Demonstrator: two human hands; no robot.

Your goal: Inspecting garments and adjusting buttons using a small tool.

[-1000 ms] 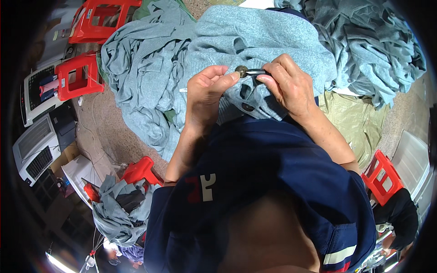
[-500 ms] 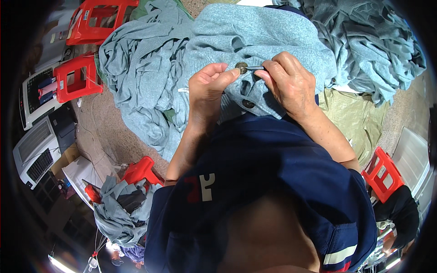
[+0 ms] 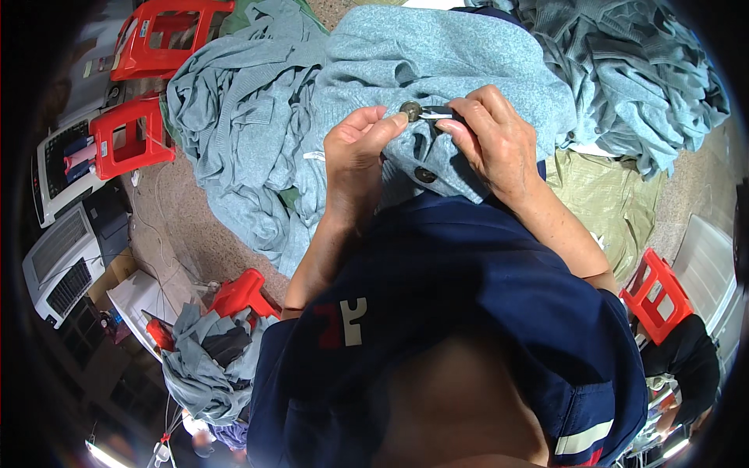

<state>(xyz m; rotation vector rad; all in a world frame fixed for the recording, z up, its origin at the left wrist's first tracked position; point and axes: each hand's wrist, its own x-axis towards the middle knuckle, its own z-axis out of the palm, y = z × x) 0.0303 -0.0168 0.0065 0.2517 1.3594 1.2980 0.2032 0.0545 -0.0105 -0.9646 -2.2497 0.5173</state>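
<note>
A light blue-grey knit cardigan [image 3: 445,58] lies spread before me, over my lap. Thumb and fingers of my left hand [image 3: 355,148] are closed at a dark round button [image 3: 409,111], pinching the knit at its edge. From the right, my right hand [image 3: 499,140] grips small thread snips [image 3: 437,113], their blades apart and their tips at the button's side. Its fingers cover the snips' handle. Below, a second dark button [image 3: 425,175] sits on the cardigan's folded front band.
More blue-grey knitwear is heaped at the left [image 3: 250,117] and far right [image 3: 624,70]. An olive woven sack [image 3: 605,207] lies on the floor. Red plastic stools [image 3: 133,136] stand around, one [image 3: 658,296] near a person in black [image 3: 686,355]. Garments fill a pile [image 3: 211,366] lower left.
The snips' blades have parted; earlier they looked like one thin bar. Both hands stay at the button, with only slight shifts.
</note>
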